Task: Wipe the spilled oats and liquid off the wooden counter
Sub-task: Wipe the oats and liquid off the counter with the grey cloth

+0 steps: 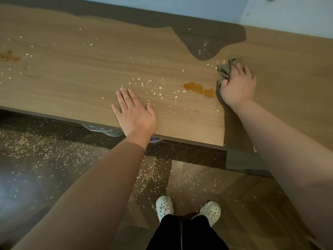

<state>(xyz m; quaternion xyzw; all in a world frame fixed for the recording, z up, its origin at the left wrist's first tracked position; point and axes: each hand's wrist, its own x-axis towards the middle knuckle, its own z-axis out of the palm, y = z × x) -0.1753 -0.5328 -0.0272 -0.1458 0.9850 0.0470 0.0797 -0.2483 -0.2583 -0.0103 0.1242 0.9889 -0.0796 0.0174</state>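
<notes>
fingers (pixel 238 70) of right hand (pixel 236 86): curled round cloth (pixel 224 68). puddle (pixel 200 89) just left: press flat, sweep through. left hand (pixel 135 113): spread flat.

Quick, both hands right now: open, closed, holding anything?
Left hand: open, flat on the wooden counter, holding nothing.
Right hand: closed around the grey cloth, pressing it on the counter.

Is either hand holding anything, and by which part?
The right hand grips a crumpled grey cloth around its bunched middle, on the counter. The left hand lies flat there, holding nothing.
</notes>
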